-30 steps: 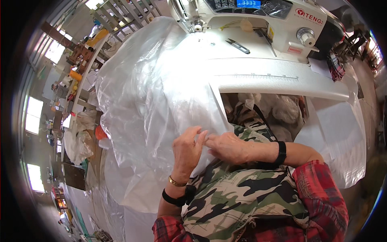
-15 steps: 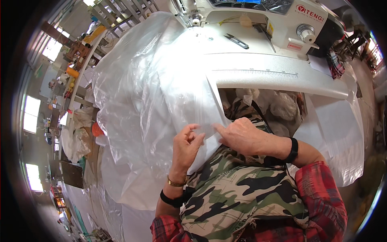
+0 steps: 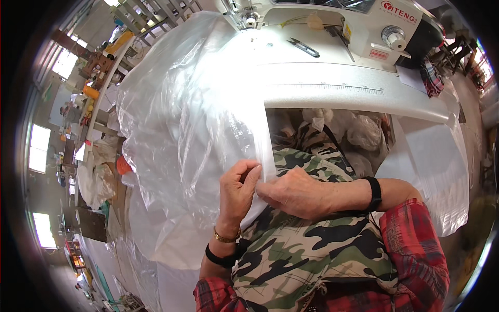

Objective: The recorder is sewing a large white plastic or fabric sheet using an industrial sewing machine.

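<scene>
- windows (image 3: 40,148) glow along the left of the workshop, and a white sewing machine (image 3: 358,36) stands at the top of the view. what lies on the desk (image 3: 322,73)?
- dark snips (image 3: 303,48), under the machine's arm and well apart from the hands. a ruler scale (image 3: 338,87) runs near the desk's front edge.
- and the plastic sheet (image 3: 161,119)?
- it is clear and crinkled, and reaches from near the needle end of the machine down to the hands. glare washes out its upper part.
- how are the hands?
- the left hand (image 3: 238,190) pinches the sheet's right edge between thumb and forefinger. the right hand (image 3: 299,193) is just beside it, fingers curled, tips at the same edge; they are blurred and partly hidden, so i cannot tell whether they grip it.
- what does the person wear?
- a gold wristband (image 3: 227,238) on the left, red checked sleeves (image 3: 416,244) and a camouflage apron (image 3: 322,249) below the hands.
</scene>
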Demonstrator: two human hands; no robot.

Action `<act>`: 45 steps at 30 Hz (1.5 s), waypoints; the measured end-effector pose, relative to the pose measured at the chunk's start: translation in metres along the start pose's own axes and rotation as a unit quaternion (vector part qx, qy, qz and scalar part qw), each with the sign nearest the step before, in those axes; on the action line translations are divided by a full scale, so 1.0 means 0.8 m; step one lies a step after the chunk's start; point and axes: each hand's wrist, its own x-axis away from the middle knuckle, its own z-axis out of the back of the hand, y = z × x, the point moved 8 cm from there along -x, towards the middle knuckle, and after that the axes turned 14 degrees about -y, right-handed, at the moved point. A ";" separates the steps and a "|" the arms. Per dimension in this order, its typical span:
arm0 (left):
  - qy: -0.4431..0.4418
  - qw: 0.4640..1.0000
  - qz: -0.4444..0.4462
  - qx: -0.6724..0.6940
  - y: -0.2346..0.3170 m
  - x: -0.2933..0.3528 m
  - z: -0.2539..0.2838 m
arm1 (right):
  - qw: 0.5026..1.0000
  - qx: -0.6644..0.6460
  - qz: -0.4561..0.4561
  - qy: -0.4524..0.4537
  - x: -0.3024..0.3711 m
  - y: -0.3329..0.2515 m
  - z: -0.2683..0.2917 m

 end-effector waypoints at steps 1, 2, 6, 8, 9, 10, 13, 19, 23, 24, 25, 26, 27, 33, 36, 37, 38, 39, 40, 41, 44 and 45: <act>0.012 1.000 -0.004 0.009 -0.001 0.001 0.002 | 1.000 -0.001 0.002 0.017 -0.001 -0.002 0.002; 0.014 1.000 -0.003 0.010 -0.004 0.002 0.003 | 1.000 -0.002 0.004 0.015 -0.002 -0.004 0.001; -0.003 1.000 0.000 0.025 -0.023 0.001 0.008 | 0.999 -0.024 0.015 0.030 -0.006 -0.005 -0.005; -0.018 1.000 -0.001 0.022 -0.026 0.001 0.007 | 0.999 -0.026 0.022 0.033 -0.009 -0.006 -0.008; -0.021 0.998 0.017 0.062 -0.033 0.001 0.005 | 0.998 -0.004 0.052 0.046 -0.010 -0.014 -0.006; -0.023 0.994 0.034 0.101 -0.038 0.001 0.004 | 0.995 0.018 0.082 0.060 -0.009 -0.021 -0.004; -0.039 0.986 0.064 0.151 -0.040 0.002 -0.002 | 0.998 0.024 0.056 0.002 -0.013 -0.017 -0.015; -0.031 0.978 0.095 0.185 -0.050 0.007 0.001 | 0.999 0.013 0.050 -0.004 -0.016 -0.014 -0.023; 0.000 0.965 0.089 0.247 -0.041 0.009 0.004 | 0.998 0.011 0.056 0.005 -0.021 -0.010 -0.025; 0.009 0.965 0.094 0.246 -0.039 0.013 0.006 | 0.997 0.021 0.078 0.000 -0.022 -0.014 -0.027; 0.017 0.964 0.099 0.245 -0.038 0.015 0.008 | 0.994 0.032 0.100 -0.005 -0.024 -0.017 -0.029; 0.018 0.964 0.099 0.246 -0.040 0.014 0.010 | 0.994 0.032 0.100 -0.006 -0.029 -0.013 -0.030; 0.011 0.978 0.087 0.192 -0.038 0.013 0.013 | 0.989 0.052 0.140 -0.009 -0.032 -0.018 -0.032; 0.058 0.997 0.046 0.004 0.012 0.023 0.073 | 0.932 -0.175 0.014 0.316 -0.015 0.078 0.036; 0.073 0.979 -0.010 -0.191 0.087 0.020 0.102 | 0.888 -0.175 -0.025 0.424 -0.066 0.091 0.029; 0.055 0.962 -0.041 -0.264 0.111 0.009 0.099 | 0.984 -0.035 -0.060 0.166 -0.132 0.074 0.010; 0.044 0.961 -0.051 -0.268 0.131 0.000 0.094 | 0.985 0.099 -0.093 -0.111 -0.174 0.066 -0.025; 0.008 0.935 -0.074 -0.347 0.161 -0.005 0.077 | 0.993 -0.045 0.103 0.018 -0.207 0.018 -0.015; -0.025 0.902 -0.096 -0.421 0.181 -0.010 0.060 | 0.928 -0.182 0.294 0.140 -0.211 -0.006 -0.014; -0.051 0.872 -0.099 -0.477 0.191 -0.008 0.046 | 0.927 -0.180 0.298 0.141 -0.220 -0.003 -0.022; -0.082 0.858 -0.101 -0.498 0.161 -0.010 0.024 | 0.931 -0.153 0.313 0.112 -0.213 0.026 -0.048; -0.094 0.852 -0.096 -0.506 0.137 -0.006 0.020 | 0.931 -0.145 0.319 0.099 -0.209 0.024 -0.071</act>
